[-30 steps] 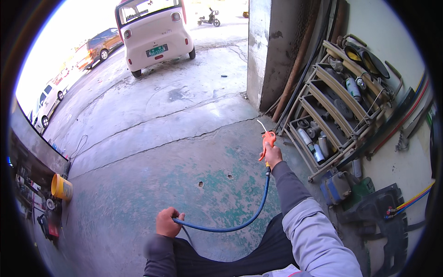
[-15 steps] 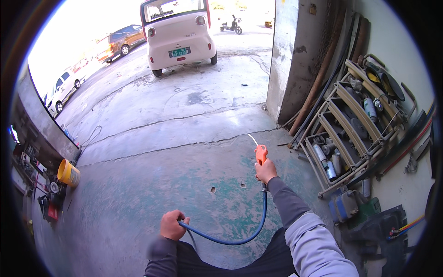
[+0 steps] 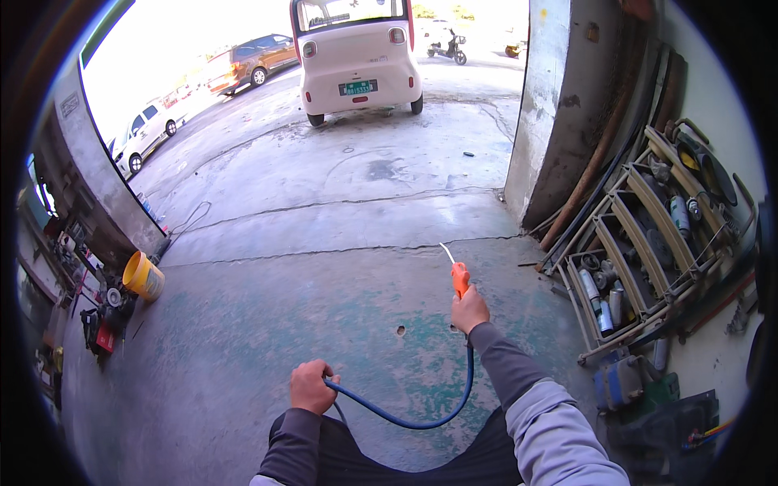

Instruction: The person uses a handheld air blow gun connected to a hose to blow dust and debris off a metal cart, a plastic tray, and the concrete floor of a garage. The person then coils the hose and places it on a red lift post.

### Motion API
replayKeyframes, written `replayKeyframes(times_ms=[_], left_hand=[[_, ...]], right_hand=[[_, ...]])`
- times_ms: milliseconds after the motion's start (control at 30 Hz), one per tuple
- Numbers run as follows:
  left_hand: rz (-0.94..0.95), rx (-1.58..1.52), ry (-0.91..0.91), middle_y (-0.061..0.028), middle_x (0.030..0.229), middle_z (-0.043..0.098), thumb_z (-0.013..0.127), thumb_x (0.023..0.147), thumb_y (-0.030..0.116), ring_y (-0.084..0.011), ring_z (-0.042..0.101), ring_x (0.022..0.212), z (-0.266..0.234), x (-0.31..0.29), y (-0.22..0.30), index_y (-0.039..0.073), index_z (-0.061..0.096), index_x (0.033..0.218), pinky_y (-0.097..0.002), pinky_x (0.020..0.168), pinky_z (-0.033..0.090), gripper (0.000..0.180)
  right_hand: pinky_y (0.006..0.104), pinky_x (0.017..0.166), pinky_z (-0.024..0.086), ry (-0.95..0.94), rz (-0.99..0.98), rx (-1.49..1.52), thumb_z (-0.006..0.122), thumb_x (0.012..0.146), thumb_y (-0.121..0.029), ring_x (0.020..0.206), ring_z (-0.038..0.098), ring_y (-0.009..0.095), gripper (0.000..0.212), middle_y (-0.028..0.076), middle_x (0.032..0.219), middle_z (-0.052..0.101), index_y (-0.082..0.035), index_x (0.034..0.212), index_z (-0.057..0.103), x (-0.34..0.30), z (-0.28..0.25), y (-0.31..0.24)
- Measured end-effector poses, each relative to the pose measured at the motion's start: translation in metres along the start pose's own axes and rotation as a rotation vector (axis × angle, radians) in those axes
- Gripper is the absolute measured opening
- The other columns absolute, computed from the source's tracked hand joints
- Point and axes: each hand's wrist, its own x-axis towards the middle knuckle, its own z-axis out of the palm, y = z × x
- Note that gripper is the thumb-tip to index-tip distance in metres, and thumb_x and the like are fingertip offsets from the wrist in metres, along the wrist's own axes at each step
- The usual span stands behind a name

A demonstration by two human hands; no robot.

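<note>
My right hand is wrapped round an orange air blow gun, whose thin pale nozzle points up and forward over the floor. From the bottom of its handle a blue air hose hangs in a loop to the left. My left hand is closed round that hose at the lower middle, and a short length of it drops below the fist. The fingers of both hands are partly hidden from above. Neither the nozzle nor the hose loop appears to touch anything else.
A metal rack with cans and parts leans along the right wall by a concrete pillar. A yellow bucket stands left, beside tools and clutter. Outside, a small white car is parked ahead. Two holes mark the worn green floor.
The view has turned slightly left, so the surroundings sit further right. Both hands keep their grip; the blow gun has tilted a little and sits slightly lower, with its hose loop still hanging.
</note>
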Motion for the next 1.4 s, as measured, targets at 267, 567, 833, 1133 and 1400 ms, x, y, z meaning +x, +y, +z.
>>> replayKeyframes(times_ms=[267,567,833,1133,1400], left_hand=[[0.020,0.152,-0.041,-0.0101,0.082,0.066,0.083,0.071,0.024,-0.0343,0.061,0.087,0.000,-0.003,0.003,0.010,0.066,0.078,-0.0446,0.077,0.046,0.023],[0.125,0.276,-0.499,-0.0061,0.104,0.068,0.084,0.067,0.043,-0.0285,0.056,0.112,0.008,-0.003,-0.002,0.017,0.067,0.107,-0.0421,0.098,0.040,0.051],[-0.122,-0.018,-0.549,-0.0125,0.112,0.070,0.067,0.088,0.049,-0.0316,0.062,0.110,0.022,0.010,-0.008,0.007,0.067,0.115,-0.0440,0.099,0.040,0.050],[-0.070,0.073,-0.544,-0.0115,0.109,0.072,0.065,0.089,0.049,-0.0314,0.065,0.108,0.029,0.009,-0.005,0.008,0.070,0.111,-0.0447,0.096,0.044,0.046],[-0.044,-0.071,-0.338,-0.0103,0.106,0.071,0.063,0.091,0.043,-0.0286,0.066,0.101,0.041,0.007,-0.012,0.007,0.069,0.107,-0.0420,0.090,0.047,0.040]], right_hand=[[0.0546,0.080,0.051,-0.062,-0.120,-0.160,0.056,0.094,-0.024,0.091,0.066,0.045,0.031,0.026,0.096,0.068,-0.002,0.115,0.048,-0.032,0.025,-0.022],[0.0527,0.071,0.053,-0.066,-0.404,-0.242,0.047,0.094,-0.014,0.081,0.067,0.043,0.022,0.023,0.092,0.066,-0.002,0.112,0.048,-0.054,0.053,-0.016],[0.0525,0.078,0.053,-0.191,-0.274,-0.324,0.048,0.094,-0.015,0.089,0.067,0.042,0.025,0.024,0.097,0.067,-0.002,0.115,0.047,-0.057,0.057,0.007],[0.0500,0.086,0.052,-0.106,0.107,-0.237,0.052,0.093,-0.016,0.099,0.067,0.042,0.027,0.024,0.102,0.068,-0.002,0.116,0.047,-0.040,0.042,0.048],[0.0548,0.080,0.051,-0.266,-0.179,-0.193,0.052,0.095,-0.021,0.091,0.066,0.045,0.029,0.026,0.095,0.068,-0.002,0.117,0.046,-0.067,0.077,-0.013]])
